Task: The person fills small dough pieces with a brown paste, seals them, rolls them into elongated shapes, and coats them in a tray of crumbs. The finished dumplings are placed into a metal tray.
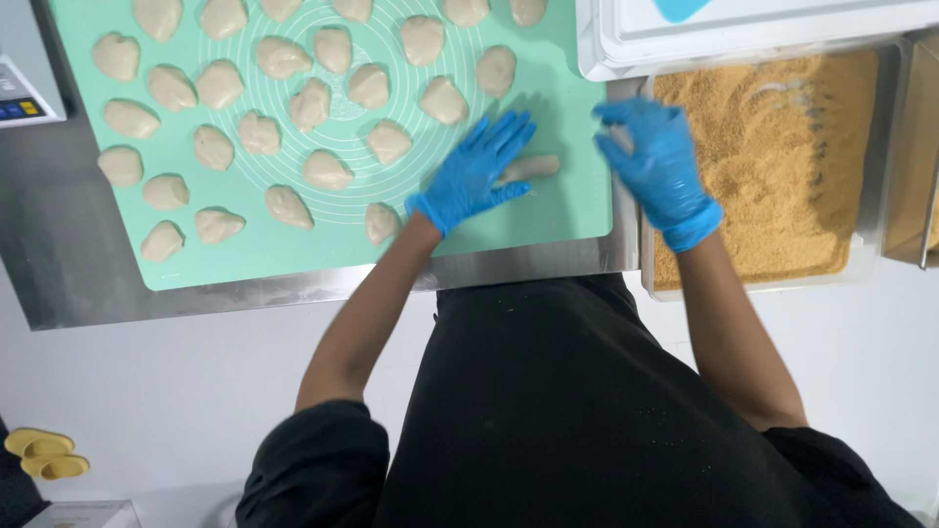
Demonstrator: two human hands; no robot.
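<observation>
Blue nitrile gloves cover both hands. The left hand (pixel 476 168) lies flat with its fingers spread, its grip fully open, pressing down on an elongated piece of dough (pixel 533 167) whose pale end shows past the fingertips. That piece rests on the bare right part of a mint-green silicone baking mat (pixel 567 210) printed with concentric white circles. The right hand (pixel 657 161) is raised just beside the mat's right edge, over the near-left corner of a tray of golden breadcrumbs (pixel 841 274); its fingers are loosely curled, and a pale bit shows at its fingertips, but whether its grip has hold of anything I cannot tell.

Many rounded dough portions (pixel 326 170) sit in loose rows across the left and middle of the mat, apart from one another. The mat lies on a stainless-steel worktop (pixel 293 289). A white lidded container (pixel 626 54) stands behind the crumb tray, and the corner of a kitchen scale (pixel 22 93) shows at the far left. The person wears black.
</observation>
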